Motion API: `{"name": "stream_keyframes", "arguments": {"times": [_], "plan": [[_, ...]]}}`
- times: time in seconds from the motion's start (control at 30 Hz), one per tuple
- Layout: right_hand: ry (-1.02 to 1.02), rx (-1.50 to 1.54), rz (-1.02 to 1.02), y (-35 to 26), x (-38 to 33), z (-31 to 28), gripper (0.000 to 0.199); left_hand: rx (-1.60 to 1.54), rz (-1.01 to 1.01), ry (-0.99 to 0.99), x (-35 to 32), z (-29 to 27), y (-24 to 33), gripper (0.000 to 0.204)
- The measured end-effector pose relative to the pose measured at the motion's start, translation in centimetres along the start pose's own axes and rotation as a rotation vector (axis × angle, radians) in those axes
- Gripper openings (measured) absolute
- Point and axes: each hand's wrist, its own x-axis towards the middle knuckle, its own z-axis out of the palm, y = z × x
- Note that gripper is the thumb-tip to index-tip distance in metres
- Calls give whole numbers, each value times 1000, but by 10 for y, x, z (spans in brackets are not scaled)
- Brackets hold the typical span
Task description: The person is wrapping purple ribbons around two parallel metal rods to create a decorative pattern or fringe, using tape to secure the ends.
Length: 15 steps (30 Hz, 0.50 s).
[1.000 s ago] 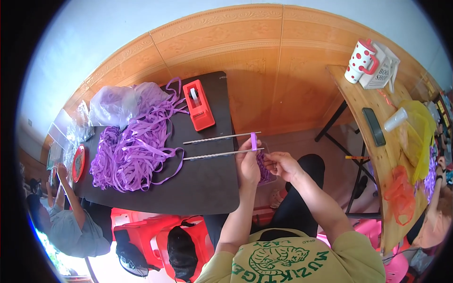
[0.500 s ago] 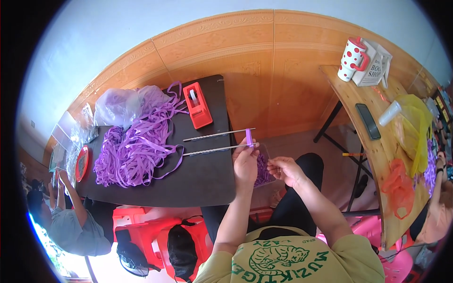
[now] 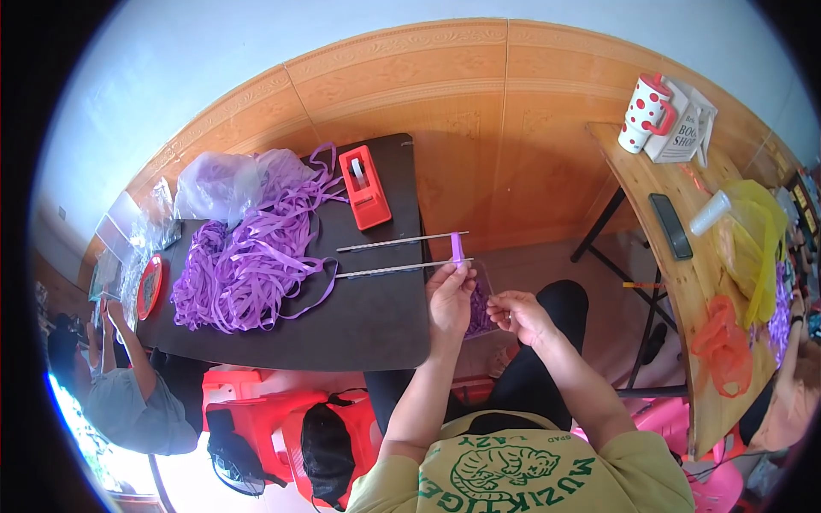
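Two thin metal rods (image 3: 389,272) reach out side by side from the dark table past its right edge. Near their tips, a strip of purple ribbon (image 3: 457,247) spans both rods. My left hand (image 3: 450,297) is closed at the nearer rod, its thumb and fingers pinching the lower end of that ribbon. To its right, over my lap, my right hand (image 3: 522,316) is closed in a pinch; whatever is between those fingertips is too small to make out. Below and between the hands, a clear container (image 3: 485,295) holding purple pieces is partly hidden.
A heap of purple ribbon (image 3: 248,274) covers the left of the dark table (image 3: 368,329), near a red tape dispenser (image 3: 365,188) and a red plate (image 3: 150,286). A wooden table (image 3: 637,184) at right bears a phone (image 3: 670,227) and a dotted tumbler (image 3: 643,115). People sit at both sides.
The whole view has shifted slightly. My left hand keeps its pinch at the ribbon on the rods, and my right hand stays closed beside it with barely any movement.
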Motion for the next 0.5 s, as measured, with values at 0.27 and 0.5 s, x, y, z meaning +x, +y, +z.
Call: {"name": "stream_keyframes", "arguments": {"times": [0.27,0.5], "plan": [[-12,5,1,3,4,3,9,14,-21,32,-9,1,2,10],[-19,10,1,7,4,4,11,-51,-36,56,-14,8,2,9]]}}
